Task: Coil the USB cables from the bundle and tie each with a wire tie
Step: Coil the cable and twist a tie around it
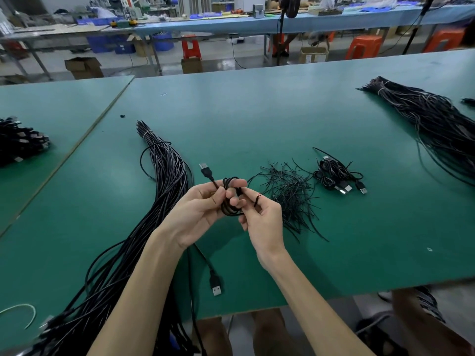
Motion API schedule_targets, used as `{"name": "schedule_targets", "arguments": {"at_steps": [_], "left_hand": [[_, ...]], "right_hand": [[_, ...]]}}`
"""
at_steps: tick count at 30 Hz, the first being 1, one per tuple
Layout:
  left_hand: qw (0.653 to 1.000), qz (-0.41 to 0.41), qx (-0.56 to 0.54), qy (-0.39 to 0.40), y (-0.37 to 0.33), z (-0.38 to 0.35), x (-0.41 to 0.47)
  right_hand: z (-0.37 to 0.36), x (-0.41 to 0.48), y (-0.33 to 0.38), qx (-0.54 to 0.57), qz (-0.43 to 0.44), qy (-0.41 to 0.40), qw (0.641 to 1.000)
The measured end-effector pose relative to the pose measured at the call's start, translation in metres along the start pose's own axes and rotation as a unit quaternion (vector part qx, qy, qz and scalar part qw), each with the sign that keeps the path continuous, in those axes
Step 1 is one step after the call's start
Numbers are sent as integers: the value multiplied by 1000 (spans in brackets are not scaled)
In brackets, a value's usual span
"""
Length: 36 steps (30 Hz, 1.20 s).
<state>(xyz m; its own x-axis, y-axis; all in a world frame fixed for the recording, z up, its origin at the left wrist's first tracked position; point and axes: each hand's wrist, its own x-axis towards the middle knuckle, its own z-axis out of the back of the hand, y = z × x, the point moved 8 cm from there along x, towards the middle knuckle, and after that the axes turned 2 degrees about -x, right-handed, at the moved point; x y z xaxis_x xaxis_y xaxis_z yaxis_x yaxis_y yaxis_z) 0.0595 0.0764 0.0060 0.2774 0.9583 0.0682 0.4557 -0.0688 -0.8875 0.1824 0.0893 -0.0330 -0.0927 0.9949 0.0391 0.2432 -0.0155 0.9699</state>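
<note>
My left hand (199,209) grips a small black coiled USB cable (229,201) above the green table; its USB plug (205,170) sticks up to the left. My right hand (262,217) touches the coil's right side and pinches a short black wire tie (257,199) between thumb and fingers. A long bundle of black USB cables (164,181) lies on the table to the left, running toward the near edge. A loose pile of wire ties (290,191) lies just right of my hands. Beyond it sit coiled, tied cables (336,173).
A second large cable bundle (431,119) lies at the far right. A heap of black plugs and cables (20,142) sits at the left edge. A loose USB plug (216,285) lies near the front edge (334,296). Benches, stools and boxes stand behind.
</note>
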Motion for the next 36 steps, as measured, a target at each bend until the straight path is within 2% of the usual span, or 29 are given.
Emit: {"name": "schedule_targets", "arguments": {"at_steps": [4, 11, 19, 22, 28, 33, 36], "left_hand": [[998, -3, 3, -56, 0, 10, 0], [995, -17, 51, -87, -5, 13, 0], [984, -60, -85, -146, -12, 26, 1], [972, -78, -140, -173, -16, 38, 0], [965, -81, -167, -184, -16, 43, 2], [939, -84, -256, -215, -14, 50, -2], [946, -91, -228, -210, -17, 48, -4]], "right_hand": [[-4, -1, 2, 4, 5, 17, 1000], [-6, 0, 1, -36, 4, 25, 999], [-12, -5, 5, -131, 35, 48, 990], [-10, -2, 3, -124, 21, 43, 991], [-9, -2, 2, -112, 11, 42, 993], [-13, -3, 2, -136, 11, 55, 989], [-11, -3, 2, -123, 5, 47, 991]]}}
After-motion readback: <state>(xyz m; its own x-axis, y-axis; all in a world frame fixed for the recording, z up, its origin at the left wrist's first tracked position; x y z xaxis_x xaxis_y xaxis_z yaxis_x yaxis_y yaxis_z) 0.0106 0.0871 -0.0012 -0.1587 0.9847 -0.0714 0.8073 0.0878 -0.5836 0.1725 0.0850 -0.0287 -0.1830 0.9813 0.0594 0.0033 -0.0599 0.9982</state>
